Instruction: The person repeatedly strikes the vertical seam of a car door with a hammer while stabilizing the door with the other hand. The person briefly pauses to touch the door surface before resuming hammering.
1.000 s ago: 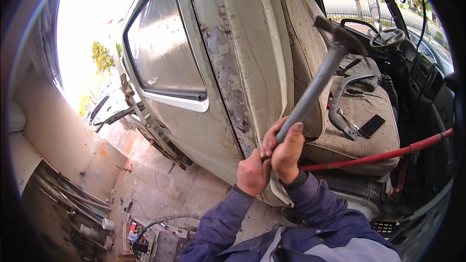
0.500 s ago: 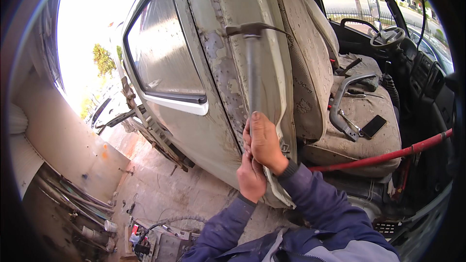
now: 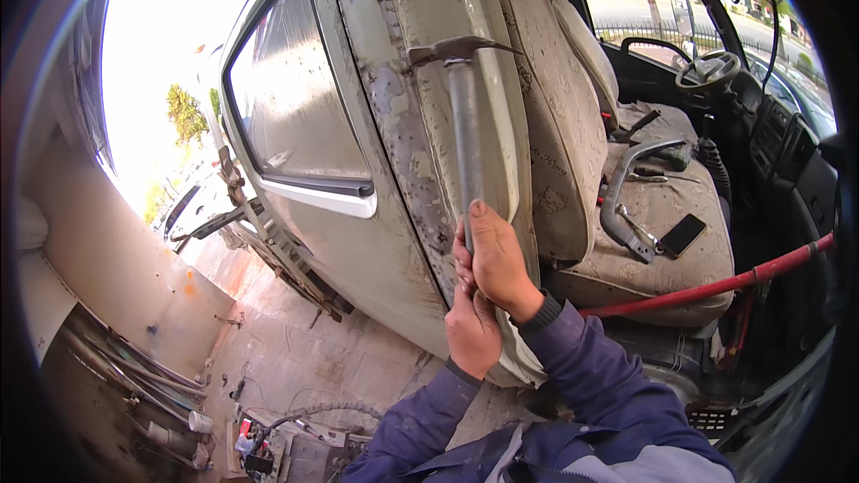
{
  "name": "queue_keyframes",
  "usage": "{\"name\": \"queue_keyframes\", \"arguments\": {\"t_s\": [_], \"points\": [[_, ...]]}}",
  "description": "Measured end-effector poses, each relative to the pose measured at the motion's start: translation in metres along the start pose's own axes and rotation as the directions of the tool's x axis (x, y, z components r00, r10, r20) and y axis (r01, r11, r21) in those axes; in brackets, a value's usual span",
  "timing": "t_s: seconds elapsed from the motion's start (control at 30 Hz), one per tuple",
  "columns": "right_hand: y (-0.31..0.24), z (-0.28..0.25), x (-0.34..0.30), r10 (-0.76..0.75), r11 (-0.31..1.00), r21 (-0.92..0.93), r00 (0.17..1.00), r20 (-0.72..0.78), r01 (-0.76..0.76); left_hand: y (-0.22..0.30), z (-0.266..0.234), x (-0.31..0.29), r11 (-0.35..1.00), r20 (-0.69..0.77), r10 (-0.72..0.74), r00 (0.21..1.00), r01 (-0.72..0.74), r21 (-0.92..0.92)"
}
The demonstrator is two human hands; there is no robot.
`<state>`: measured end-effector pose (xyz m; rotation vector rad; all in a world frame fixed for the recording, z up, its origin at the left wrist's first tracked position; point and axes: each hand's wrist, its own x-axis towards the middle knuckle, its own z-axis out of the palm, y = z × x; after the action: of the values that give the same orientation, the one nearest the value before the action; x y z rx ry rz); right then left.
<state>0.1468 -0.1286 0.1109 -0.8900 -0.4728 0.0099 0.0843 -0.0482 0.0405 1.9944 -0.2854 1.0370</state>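
A long-handled pick hammer [image 3: 465,116] stands out ahead of me, its grey tubular handle running away from my hands. My right hand [image 3: 503,264] is wrapped round the handle, thumb lying along it. Just below, my left hand [image 3: 472,333] grips the handle's near end, which the fingers hide. The hammer's head lies across the pillar [image 3: 443,9] of the vehicle cab, its thin point toward the seat side; whether it touches the metal I cannot tell. Scraped paint and bare patches mark the pillar beside the rear door [image 3: 331,224].
On the patterned seat [image 3: 617,282] lie a grey curved handle piece [image 3: 617,206], a phone [image 3: 683,236] and several hand tools. A red bar [image 3: 716,292] crosses the doorway at right. Tools and a hose [image 3: 335,408] lie low at left, near a tan panel [image 3: 134,277].
The hammer's head has shifted slightly left and its handle stands out a little more clearly. Both hands keep their grip and sit slightly further right.
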Motion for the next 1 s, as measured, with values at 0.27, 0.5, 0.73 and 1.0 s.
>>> {"name": "queue_keyframes", "arguments": {"t_s": [0.27, 0.5, 0.73, 1.0], "points": [[0.002, 0.007, -0.003, -0.231, 0.96, 0.135, 0.967, -0.106, 0.244, -0.006, -0.022, 0.017, 0.994, 0.19, 0.056, 0.98, -0.073, 0.083], [-0.006, -0.007, -0.006, -0.062, 0.979, 0.191, 0.995, -0.078, 0.076, 0.006, -0.011, 0.009, 0.997, 0.152, 0.041, 0.988, -0.049, 0.053], [-0.007, 0.017, 0.007, -0.065, 0.996, -0.053, 0.997, 0.044, 0.067, -0.001, -0.022, 0.025, 0.992, 0.108, 0.018, 0.994, -0.031, 0.121], [-0.026, -0.001, 0.0, -0.245, 0.931, 0.233, 0.954, -0.172, 0.282, 0.007, -0.019, 0.036, 0.978, 0.258, 0.141, 0.956, -0.175, 0.114]]}}
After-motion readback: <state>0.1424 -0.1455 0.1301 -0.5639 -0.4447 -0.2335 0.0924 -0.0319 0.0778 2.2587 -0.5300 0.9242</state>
